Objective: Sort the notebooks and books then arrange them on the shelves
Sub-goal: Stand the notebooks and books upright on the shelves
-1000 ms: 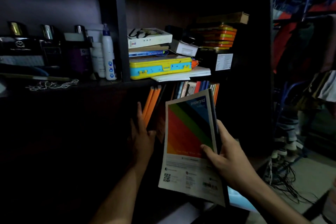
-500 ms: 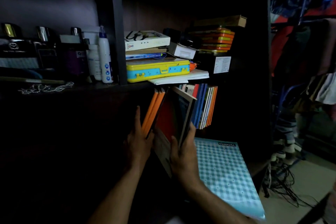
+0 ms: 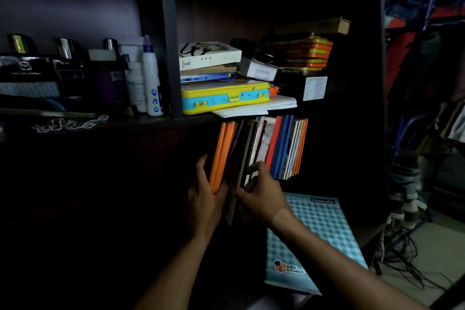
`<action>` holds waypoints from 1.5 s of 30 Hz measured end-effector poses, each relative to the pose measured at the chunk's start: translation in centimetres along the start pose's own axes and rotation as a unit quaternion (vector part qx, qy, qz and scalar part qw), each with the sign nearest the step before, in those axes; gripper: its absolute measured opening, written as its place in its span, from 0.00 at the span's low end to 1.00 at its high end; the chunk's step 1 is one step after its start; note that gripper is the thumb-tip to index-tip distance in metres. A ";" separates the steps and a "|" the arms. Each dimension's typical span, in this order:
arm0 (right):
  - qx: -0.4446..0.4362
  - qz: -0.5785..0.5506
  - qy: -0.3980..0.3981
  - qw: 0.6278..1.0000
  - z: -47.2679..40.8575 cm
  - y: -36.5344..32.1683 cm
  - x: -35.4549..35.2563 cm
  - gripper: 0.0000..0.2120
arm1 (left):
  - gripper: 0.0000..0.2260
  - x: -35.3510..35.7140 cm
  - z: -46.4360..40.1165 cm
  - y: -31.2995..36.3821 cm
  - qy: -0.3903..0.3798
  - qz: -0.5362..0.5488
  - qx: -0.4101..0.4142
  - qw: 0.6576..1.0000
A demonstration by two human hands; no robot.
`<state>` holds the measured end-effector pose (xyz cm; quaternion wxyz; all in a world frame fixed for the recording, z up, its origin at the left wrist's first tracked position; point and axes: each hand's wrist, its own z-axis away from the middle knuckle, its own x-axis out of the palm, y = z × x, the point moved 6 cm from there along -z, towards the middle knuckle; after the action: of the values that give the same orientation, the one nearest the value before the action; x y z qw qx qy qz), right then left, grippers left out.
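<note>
Nearest to us, a blue checked notebook [image 3: 319, 239] lies flat on the lower shelf, its cover printed "classmate" at the far corner and "edu GAMES" at the near one; our right forearm crosses over its left part. Just beyond it, our right hand [image 3: 261, 194] reaches into the row of upright books, its fingers bent and pinching the edge of a dark-covered notebook [image 3: 237, 158] that stands between the orange books and the rest of the row. Our left hand [image 3: 205, 196] sits beside it with straight fingers laid flat against the outer face of the orange notebooks [image 3: 222, 153], which lean to the right at the left end of the row. To the right of the dark notebook stand more books [image 3: 284, 146], with red, blue, white and orange spines, tilted the same way. On the shelf above, a yellow and blue case [image 3: 225, 98] rests on loose white papers [image 3: 254, 108], with a white box [image 3: 208, 54] and thinner books stacked on top of it. Right of that sits a pile of orange tins [image 3: 305, 54]. In the left bay stand a white spray bottle [image 3: 151, 83] and dark boxes, too dim to read clearly.
</note>
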<state>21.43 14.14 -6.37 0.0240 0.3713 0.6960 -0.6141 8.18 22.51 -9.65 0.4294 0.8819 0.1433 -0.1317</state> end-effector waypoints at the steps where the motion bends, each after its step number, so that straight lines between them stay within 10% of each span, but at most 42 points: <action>1: 0.004 -0.033 0.021 0.999 0.1 0.2 -0.2 0.15 | 0.34 0.1 0.0 -0.1 0.001 0.005 -0.005 1.000; 15: -0.029 -0.009 -0.005 1.000 -0.5 2.0 0.8 0.15 | 0.41 2.9 0.1 -0.9 -0.107 -0.026 0.021 0.994; 19: -0.047 0.253 -0.042 0.965 3.5 4.4 -1.3 0.24 | 0.41 1.5 -0.3 -0.6 -0.034 -0.024 0.022 0.999; 22: 0.014 0.388 -0.118 0.914 7.1 7.6 -2.7 0.42 | 0.19 1.3 0.7 2.3 0.012 0.012 0.159 0.987; 27: 0.043 0.398 -0.138 0.906 10.1 8.0 -2.2 0.54 | 0.07 3.9 2.6 4.0 -0.086 -0.090 0.219 0.968; 35: 0.002 0.450 -0.138 0.882 9.2 5.2 -2.9 0.37 | 0.11 5.8 3.1 2.9 -0.272 -0.034 0.150 0.950; 40: -0.048 0.338 -0.078 0.937 7.8 2.1 -5.7 0.22 | 0.36 7.1 4.0 1.9 -0.353 0.046 0.089 0.930; 45: -0.093 0.042 0.031 0.994 10.3 -1.9 -8.9 0.25 | 0.23 6.9 3.0 0.3 -0.279 0.194 -0.058 0.939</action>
<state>22.49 0.87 -2.93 0.0629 0.4154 0.7345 -0.5330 14.33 20.91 -13.69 0.5202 0.7939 -0.1487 -0.2777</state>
